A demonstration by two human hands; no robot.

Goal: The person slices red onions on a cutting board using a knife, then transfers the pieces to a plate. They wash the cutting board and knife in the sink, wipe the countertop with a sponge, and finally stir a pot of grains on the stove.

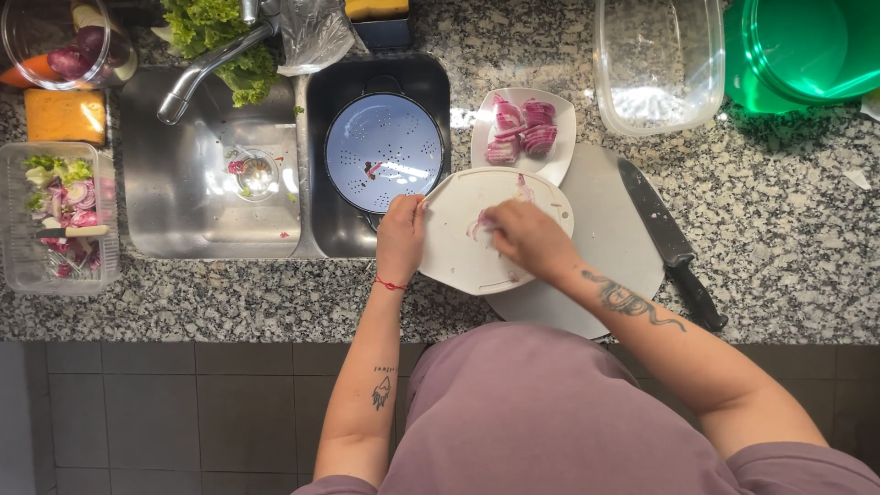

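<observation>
My left hand (401, 235) grips the left edge of a small white cutting board (458, 252), holding it tilted toward the sink. My right hand (528, 236) lies on the board's surface, fingers against thin slices of red onion (482, 223). Just beyond the board's edge sits a blue-white colander (383, 151) in the right sink basin. A white square plate (555, 158) with red onion chunks (519, 130) stands behind the board. Beneath it lies a larger grey cutting board (610, 229).
A black-handled knife (671, 243) lies right of the grey board. A clear plastic tub (658, 60) and green lid (797, 50) stand back right. At left are a faucet (206, 66), lettuce (225, 37), a salad tray (57, 215) and an orange sponge (64, 115).
</observation>
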